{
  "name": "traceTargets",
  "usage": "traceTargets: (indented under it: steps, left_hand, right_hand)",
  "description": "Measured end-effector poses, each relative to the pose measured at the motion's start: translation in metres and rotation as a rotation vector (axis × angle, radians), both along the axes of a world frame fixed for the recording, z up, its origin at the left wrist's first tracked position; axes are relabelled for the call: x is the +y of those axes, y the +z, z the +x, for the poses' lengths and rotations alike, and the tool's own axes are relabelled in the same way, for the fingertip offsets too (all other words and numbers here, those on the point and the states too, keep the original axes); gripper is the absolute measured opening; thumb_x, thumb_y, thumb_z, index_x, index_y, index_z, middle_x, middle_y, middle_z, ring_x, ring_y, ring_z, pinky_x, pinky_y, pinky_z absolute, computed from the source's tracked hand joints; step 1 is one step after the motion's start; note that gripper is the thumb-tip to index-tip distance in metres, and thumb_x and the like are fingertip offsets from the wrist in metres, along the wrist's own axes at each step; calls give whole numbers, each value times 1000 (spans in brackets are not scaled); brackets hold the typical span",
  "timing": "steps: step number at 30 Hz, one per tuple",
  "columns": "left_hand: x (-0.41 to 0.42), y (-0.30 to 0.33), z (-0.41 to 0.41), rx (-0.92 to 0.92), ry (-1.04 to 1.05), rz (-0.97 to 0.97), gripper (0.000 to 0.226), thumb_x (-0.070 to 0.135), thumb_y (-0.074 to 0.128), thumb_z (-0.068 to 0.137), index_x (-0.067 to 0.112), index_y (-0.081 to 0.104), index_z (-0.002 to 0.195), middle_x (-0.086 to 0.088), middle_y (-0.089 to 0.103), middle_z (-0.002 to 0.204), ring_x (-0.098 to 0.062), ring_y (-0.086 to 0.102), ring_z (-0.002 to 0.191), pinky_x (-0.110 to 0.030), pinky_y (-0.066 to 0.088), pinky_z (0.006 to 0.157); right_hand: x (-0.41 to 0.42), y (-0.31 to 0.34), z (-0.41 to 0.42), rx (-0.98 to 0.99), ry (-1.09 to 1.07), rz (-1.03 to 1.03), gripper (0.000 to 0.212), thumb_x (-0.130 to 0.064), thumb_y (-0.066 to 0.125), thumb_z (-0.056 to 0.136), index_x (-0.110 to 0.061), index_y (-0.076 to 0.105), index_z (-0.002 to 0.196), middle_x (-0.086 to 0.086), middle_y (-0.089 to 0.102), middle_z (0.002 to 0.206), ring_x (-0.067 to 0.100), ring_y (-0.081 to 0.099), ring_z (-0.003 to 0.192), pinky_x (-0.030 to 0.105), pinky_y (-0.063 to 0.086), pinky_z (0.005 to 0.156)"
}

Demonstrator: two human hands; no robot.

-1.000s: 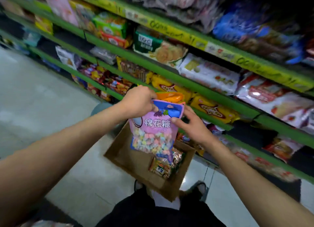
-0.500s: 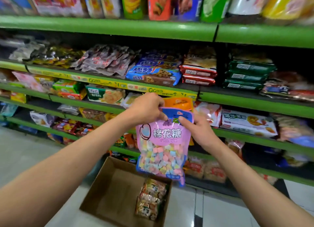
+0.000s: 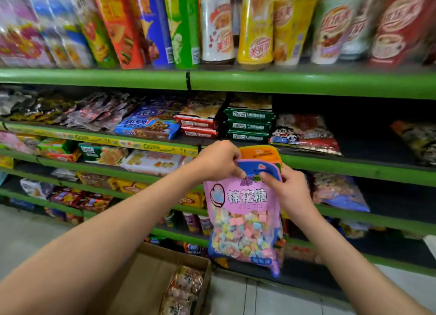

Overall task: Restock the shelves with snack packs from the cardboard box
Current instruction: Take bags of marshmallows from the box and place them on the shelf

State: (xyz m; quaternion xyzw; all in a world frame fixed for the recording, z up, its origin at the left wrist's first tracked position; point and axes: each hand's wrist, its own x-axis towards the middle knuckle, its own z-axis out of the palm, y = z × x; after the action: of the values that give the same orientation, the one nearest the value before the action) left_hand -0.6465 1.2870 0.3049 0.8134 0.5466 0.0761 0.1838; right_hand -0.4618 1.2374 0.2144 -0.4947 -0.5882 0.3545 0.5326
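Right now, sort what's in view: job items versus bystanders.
Job: pink marshmallow bag and orange pack behind it, gripped by left hand and right hand; cardboard box.
Bystanders: green biscuit packs, blue cookie pack, cup drinks.

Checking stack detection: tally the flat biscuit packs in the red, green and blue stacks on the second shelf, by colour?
Green packs: 3
Red packs: 2
Blue packs: 2 that I can make out; the stack is blurred
Total: 7
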Motion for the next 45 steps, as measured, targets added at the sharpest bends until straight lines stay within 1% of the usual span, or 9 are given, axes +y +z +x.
traceTargets:
  steps: [5, 14, 19, 22, 26, 33, 38, 42, 45]
  left_hand:
    - [0, 3, 39, -7, -83, 47, 38, 35, 83, 79, 22, 52, 61, 2, 57, 72, -20, 53, 69, -36, 44, 64]
    - [17, -21, 46, -283, -170, 270, 46, 28, 84, 79, 19, 68, 121, -4, 48, 137, -22, 41, 131, -42, 39, 110]
    - [2, -64, 28, -802, 179, -190, 62, 39, 86, 74, 31, 50, 124, 3, 54, 130, -14, 58, 113, -33, 51, 88]
    - [-14, -94, 29, -981, 54, -703, 59, 39, 84, 75, 29, 54, 125, -2, 64, 132, -19, 61, 122, -32, 51, 96]
    - [-38, -118, 33, -1017, -123, -990, 94, 45, 91, 59, 13, 51, 138, -3, 70, 129, -21, 66, 118, -34, 55, 95]
    - [-52, -116, 40, -1066, -275, -1028, 100, 45, 99, 42, 14, 56, 127, 0, 75, 116, -18, 71, 108, -29, 56, 86]
    - [-58, -111, 64, -1181, -174, -1010, 94, 29, 101, 35, 4, 63, 118, -12, 76, 105, -25, 74, 92, -38, 60, 81]
    - [-63, -98, 89, -1227, -71, -905, 68, 4, 78, 60, -3, 60, 125, -30, 64, 125, -42, 63, 110, -54, 52, 97]
    - [-56, -87, 95, -1262, 8, -895, 65, 10, 85, 49, 1, 68, 111, -22, 74, 105, -36, 72, 91, -49, 60, 82]
  right_hand:
    - [-14, 10, 31, 96, -93, -24, 8, -29, 74, 84, -37, 76, 82, 0, 76, 93, 14, 69, 84, 38, 51, 80]
    - [-37, 19, 79, 296, -338, -85, 11, -12, 70, 91, -17, 79, 86, 5, 78, 83, 23, 75, 77, 34, 58, 63]
    - [-46, 25, 95, 409, -396, -139, 7, -20, 75, 85, -14, 79, 86, 17, 77, 91, 39, 75, 86, 51, 61, 76]
    - [-50, 30, 91, 441, -375, -144, 21, -28, 78, 75, -10, 78, 87, 21, 77, 92, 41, 74, 86, 53, 62, 73]
    - [-53, 38, 81, 454, -367, -128, 22, -30, 80, 72, -10, 79, 83, 20, 77, 90, 36, 76, 81, 44, 62, 65]
    - [-46, 50, 75, 520, -364, -193, 8, -19, 78, 84, -12, 78, 81, 21, 77, 93, 38, 76, 83, 45, 61, 64]
    - [-35, 62, 84, 580, -366, -230, 7, -16, 76, 85, -12, 78, 79, 21, 77, 92, 37, 76, 80, 48, 62, 64]
    - [-32, 78, 107, 599, -309, -252, 11, -16, 76, 85, -6, 76, 91, 23, 76, 97, 36, 75, 81, 53, 62, 70]
    - [-35, 87, 133, 639, -219, -272, 20, -24, 68, 91, -9, 81, 88, 15, 77, 91, 27, 75, 78, 42, 63, 70]
